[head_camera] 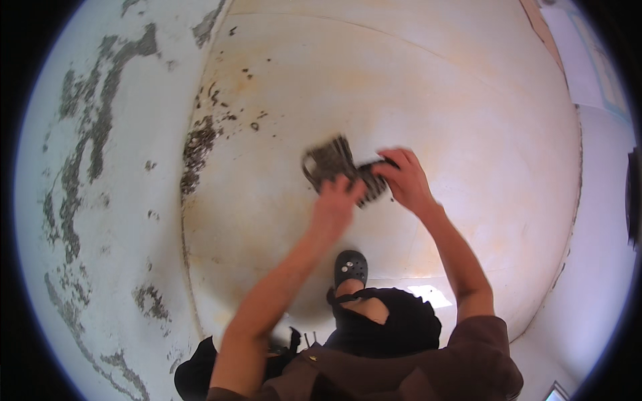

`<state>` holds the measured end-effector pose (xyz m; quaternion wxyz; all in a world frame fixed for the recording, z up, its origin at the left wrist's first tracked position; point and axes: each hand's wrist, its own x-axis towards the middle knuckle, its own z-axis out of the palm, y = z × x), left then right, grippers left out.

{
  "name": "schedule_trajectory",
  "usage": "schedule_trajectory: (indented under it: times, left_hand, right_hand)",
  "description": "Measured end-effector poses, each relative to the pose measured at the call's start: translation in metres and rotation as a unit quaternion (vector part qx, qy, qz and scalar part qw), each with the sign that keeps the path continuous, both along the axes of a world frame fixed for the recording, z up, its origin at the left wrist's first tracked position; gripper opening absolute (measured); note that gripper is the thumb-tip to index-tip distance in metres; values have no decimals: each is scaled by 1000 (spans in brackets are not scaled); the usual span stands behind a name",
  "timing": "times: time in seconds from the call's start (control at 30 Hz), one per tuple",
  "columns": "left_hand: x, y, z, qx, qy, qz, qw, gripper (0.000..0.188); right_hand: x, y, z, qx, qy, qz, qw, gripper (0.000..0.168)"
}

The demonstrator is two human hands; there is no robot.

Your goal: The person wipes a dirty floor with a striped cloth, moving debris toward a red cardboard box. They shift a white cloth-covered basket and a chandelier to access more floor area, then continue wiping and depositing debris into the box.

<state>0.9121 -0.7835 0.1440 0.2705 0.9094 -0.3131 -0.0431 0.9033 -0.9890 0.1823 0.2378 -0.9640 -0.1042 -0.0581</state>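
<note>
A blurred pair of dark, ridged objects, possibly footwear, is between my hands. The left one is brownish-grey with a strap-like loop on its left side. The right one is darker, with a striped surface, and meets or overlaps the first. My left hand lies over their near edge, fingers spread and blurred; whether it grips is unclear. My right hand has its fingers curled around the upper right end of the darker one. Whether the objects rest on the floor or are held above it cannot be told.
Below is a pale, stained floor. Dark debris lies along the foot of the left wall, whose paint is peeling. My foot in a dark clog stands close to my hands. Another wall rises at right.
</note>
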Motion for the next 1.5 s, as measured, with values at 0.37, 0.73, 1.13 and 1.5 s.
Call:
schedule_trajectory:
  times: [0.37,0.73,1.13,1.5]
  left_hand:
    - [-66,-7,-96,63,110,-124,984,48]
    - [180,99,37,177,-42,58,982,49]
    - [-14,131,-93,166,63,-116,977,51]
    - [224,215,54,78,-5,104,991,55]
  right_hand:
    - [-127,2,-119,-19,184,-96,978,56]
    - [178,100,-54,156,-68,81,982,20]
    - [-36,79,-131,8,88,242,966,47]
    - [236,212,-18,106,-82,170,976,28]
